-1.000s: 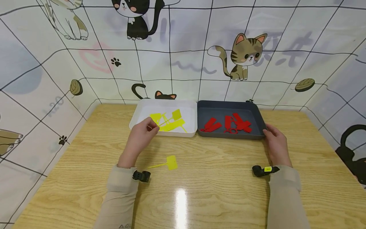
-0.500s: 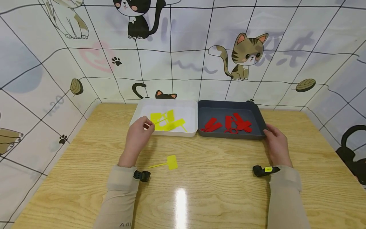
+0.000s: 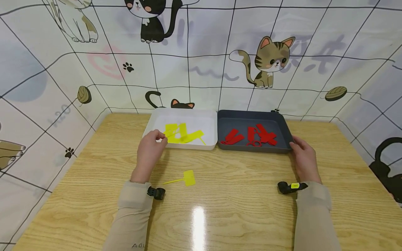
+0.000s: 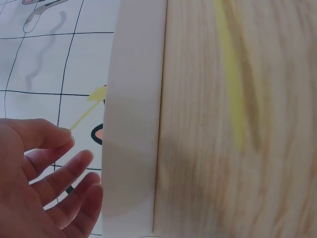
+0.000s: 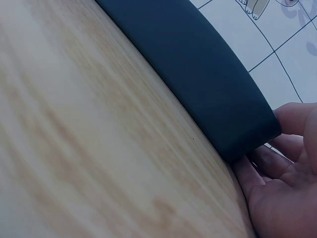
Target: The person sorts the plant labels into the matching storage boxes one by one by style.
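Note:
My left hand (image 3: 150,148) is over the front left of the white tray (image 3: 201,147). Its thumb and forefinger pinch the thin stem of a yellow plastic tag (image 4: 98,94), whose flat end points into the tray. Several similar yellow tags (image 3: 195,136) lie in a loose pile there. Another yellow tag (image 3: 189,177) rests on the tabletop, near the left wrist. My right hand (image 3: 305,158) holds the front right corner of the dark grey tray (image 5: 198,84), with fingers above and below that corner in the right wrist view. Several red plastic pieces (image 3: 267,136) lie inside that tray.
Both trays stand side by side at the back of the wooden table (image 3: 238,202), close to a cat-patterned cloth backdrop (image 3: 204,42). Side panels of the same cloth rise at left and right. Black straps (image 3: 156,192) are on both wrists.
My left hand has drawn slightly left, and the pinched tag's flat end has moved left and down toward the other yellow tags. My right hand stays at the dark tray's corner.

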`<state>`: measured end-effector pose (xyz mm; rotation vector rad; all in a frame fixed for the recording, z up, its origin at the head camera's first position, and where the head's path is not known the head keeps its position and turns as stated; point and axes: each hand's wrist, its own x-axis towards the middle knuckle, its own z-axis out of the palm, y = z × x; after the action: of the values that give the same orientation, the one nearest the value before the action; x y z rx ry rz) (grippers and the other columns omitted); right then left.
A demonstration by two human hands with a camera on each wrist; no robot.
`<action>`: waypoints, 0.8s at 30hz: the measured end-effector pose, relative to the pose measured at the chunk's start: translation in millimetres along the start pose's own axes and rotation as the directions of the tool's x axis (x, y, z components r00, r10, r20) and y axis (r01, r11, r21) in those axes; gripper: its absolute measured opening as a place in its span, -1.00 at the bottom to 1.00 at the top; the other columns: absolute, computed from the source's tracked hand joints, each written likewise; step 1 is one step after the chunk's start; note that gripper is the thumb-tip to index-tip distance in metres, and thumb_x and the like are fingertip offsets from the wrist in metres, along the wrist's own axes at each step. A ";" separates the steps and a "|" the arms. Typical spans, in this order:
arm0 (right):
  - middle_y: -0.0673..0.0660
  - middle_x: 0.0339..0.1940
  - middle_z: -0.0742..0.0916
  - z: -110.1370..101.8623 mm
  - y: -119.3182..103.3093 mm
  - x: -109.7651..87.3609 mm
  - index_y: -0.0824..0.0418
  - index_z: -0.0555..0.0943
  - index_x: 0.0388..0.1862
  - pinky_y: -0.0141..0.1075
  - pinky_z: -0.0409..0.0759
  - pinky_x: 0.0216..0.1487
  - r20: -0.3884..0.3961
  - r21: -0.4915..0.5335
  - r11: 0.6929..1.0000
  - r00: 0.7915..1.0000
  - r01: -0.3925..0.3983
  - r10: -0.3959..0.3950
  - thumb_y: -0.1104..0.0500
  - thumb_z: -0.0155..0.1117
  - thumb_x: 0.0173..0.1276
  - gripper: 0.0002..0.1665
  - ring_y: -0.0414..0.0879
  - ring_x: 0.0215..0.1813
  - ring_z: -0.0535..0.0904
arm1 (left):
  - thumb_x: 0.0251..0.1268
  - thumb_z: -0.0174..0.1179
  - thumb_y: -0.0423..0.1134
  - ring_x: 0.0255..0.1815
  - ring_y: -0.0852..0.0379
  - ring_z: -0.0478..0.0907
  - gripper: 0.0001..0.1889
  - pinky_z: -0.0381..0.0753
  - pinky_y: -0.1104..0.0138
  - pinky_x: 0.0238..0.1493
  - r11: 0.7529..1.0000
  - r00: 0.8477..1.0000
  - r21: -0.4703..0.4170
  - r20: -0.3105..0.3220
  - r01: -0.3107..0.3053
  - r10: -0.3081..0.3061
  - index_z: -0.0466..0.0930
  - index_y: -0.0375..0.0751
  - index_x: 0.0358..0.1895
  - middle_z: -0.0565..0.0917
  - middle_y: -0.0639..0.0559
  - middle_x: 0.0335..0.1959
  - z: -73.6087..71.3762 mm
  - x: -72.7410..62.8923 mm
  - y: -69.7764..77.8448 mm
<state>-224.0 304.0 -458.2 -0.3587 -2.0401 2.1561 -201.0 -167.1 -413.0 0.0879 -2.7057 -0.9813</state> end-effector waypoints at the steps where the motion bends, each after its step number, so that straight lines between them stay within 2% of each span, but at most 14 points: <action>1: 0.15 0.35 0.23 0.1 0.2 -0.1 0.24 0.21 0.33 -0.50 0.20 0.19 -0.002 0.002 1.000 1.000 0.000 0.001 0.12 0.04 0.34 -0.39 -0.15 0.29 0.20 | 0.18 0.06 -0.18 -0.26 -0.01 0.45 -0.86 0.43 0.19 -0.32 1.000 1.000 0.001 0.001 0.000 0.000 0.54 -0.15 -0.31 0.58 -0.07 -0.19 0.6 -0.1 -0.8; 7: 0.14 0.35 0.24 0.3 0.8 0.4 0.23 0.22 0.33 -0.51 0.22 0.17 -0.004 -0.009 1.000 1.000 -0.003 0.003 0.11 0.05 0.33 -0.39 -0.15 0.29 0.21 | 0.19 0.08 -0.15 -0.36 0.00 0.48 -0.86 0.44 0.23 -0.41 1.000 1.000 0.027 0.013 -0.003 0.003 0.55 -0.11 -0.31 0.61 -0.06 -0.20 3.0 -1.0 -4.1; 14: 0.14 0.36 0.22 -0.1 -0.2 0.3 0.23 0.21 0.33 -0.50 0.19 0.19 0.004 0.012 1.000 1.000 -0.002 0.002 0.11 0.05 0.33 -0.39 -0.14 0.30 0.18 | 0.18 0.08 -0.14 -0.48 0.05 0.45 -0.87 0.38 0.28 -0.50 0.999 1.000 0.020 -0.006 0.025 -0.024 0.53 -0.09 -0.38 0.61 0.00 -0.41 4.3 -2.2 -4.0; 17: 0.13 0.36 0.21 -0.1 -0.3 0.4 0.23 0.20 0.34 -0.50 0.19 0.20 0.003 0.019 1.000 1.000 -0.005 0.005 0.11 0.05 0.33 -0.38 -0.15 0.31 0.17 | 0.18 0.08 -0.15 -0.46 0.04 0.45 -0.87 0.38 0.27 -0.50 0.999 0.999 0.025 -0.022 0.036 -0.036 0.53 -0.10 -0.38 0.59 0.00 -0.42 4.3 -2.1 -3.9; 21: 0.14 0.36 0.22 0.2 -0.2 0.8 0.23 0.20 0.34 -0.50 0.20 0.19 -0.002 0.004 1.000 1.000 -0.007 0.007 0.11 0.04 0.34 -0.38 -0.15 0.30 0.19 | 0.17 0.07 -0.17 -0.35 0.01 0.45 -0.87 0.41 0.23 -0.46 0.998 0.998 0.048 -0.048 0.040 -0.038 0.55 -0.13 -0.37 0.58 -0.05 -0.33 3.7 -2.2 -3.8; 24: 0.15 0.35 0.22 -0.2 0.3 0.7 0.24 0.20 0.34 -0.50 0.20 0.19 -0.004 0.003 1.000 1.000 -0.009 0.009 0.12 0.04 0.34 -0.39 -0.15 0.30 0.19 | 0.18 0.05 -0.16 -0.38 0.01 0.43 -0.85 0.41 0.22 -0.51 0.998 0.996 0.041 -0.080 0.053 -0.049 0.55 -0.14 -0.39 0.55 -0.04 -0.35 2.4 -2.4 -3.9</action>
<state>-224.5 304.4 -458.6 -0.3718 -2.0374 2.1612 -199.5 -168.3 -417.8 0.2009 -2.6648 -0.9141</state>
